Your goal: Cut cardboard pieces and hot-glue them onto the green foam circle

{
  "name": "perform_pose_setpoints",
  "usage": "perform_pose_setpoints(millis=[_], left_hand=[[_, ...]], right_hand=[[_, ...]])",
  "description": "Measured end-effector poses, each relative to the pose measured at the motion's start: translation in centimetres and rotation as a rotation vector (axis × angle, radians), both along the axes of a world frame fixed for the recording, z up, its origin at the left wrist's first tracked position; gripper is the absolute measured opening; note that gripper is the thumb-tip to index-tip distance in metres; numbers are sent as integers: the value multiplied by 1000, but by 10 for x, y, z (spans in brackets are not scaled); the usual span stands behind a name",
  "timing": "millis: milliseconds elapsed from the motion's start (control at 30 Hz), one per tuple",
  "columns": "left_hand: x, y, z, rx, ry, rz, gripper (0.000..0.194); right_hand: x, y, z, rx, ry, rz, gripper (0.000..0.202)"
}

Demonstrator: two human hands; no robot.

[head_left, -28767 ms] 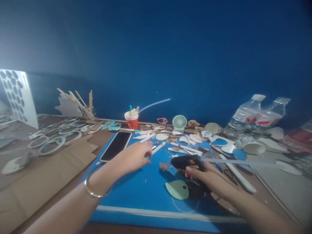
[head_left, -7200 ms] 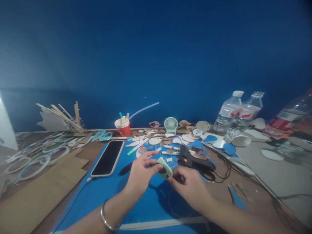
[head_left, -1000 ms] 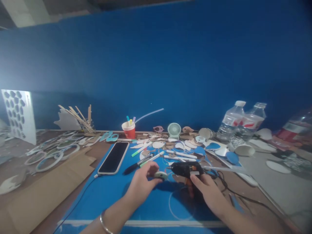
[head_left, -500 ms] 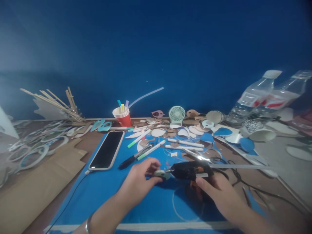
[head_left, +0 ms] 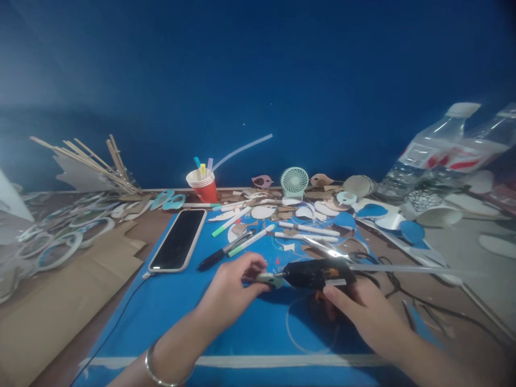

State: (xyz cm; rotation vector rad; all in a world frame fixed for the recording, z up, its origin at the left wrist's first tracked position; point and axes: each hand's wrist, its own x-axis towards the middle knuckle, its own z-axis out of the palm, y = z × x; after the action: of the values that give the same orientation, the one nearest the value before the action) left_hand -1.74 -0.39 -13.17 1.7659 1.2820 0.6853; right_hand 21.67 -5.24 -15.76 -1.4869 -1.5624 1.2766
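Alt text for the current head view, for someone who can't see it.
The right hand aims a black glue gun at a small pale-green piece pinched in the left hand over a blue work mat. Beyond are white markers, a black-screened phone and a round mint-green fan.

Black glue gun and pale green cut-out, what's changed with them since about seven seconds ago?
The right hand let go of the small pale green cut-out and picked up the black plastic glue gun, bringing it leftward, metal nozzle now at the cut-out. The left hand kept its hold. The dark-screened phone in a pale case and red paper cup stayed put.
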Motion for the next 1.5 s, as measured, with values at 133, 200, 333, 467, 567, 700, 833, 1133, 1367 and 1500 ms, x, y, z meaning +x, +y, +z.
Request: perform_pose_setpoints(millis=[133,200,333,467,567,700,833,1133,1367,1500], left_hand=[[0,-1,2,-7,6,-7,21],[0,-1,2,-17,6,-12,21],[0,-1,2,-36,14,-13,22],[1,0,1,-45,2,-9,22],[1,-1,1,-56,-6,-3,21],[2,-1,2,-70,-15,3,21],[2,-1,0,-70,-36,17,22],[2,-2,-3,-66,-33,41,22],[2,-2,-3,-57,-22,38,22],[2,-2,-2,-55,-18,35,21]], right_hand=[[2,0,4,12,-138,-1,44],[2,0,7,9,-162,8,44],[2,0,8,-16,-147,14,43],[3,0,8,-21,-149,32,44],[2,1,10,-22,-150,36,45],[2,1,12,-23,-151,40,44],[2,2,12,-7,-172,38,44],[3,0,11,-17,-202,41,46],[2,0,14,-21,-195,55,46],[2,1,20,-36,-228,60,45]])
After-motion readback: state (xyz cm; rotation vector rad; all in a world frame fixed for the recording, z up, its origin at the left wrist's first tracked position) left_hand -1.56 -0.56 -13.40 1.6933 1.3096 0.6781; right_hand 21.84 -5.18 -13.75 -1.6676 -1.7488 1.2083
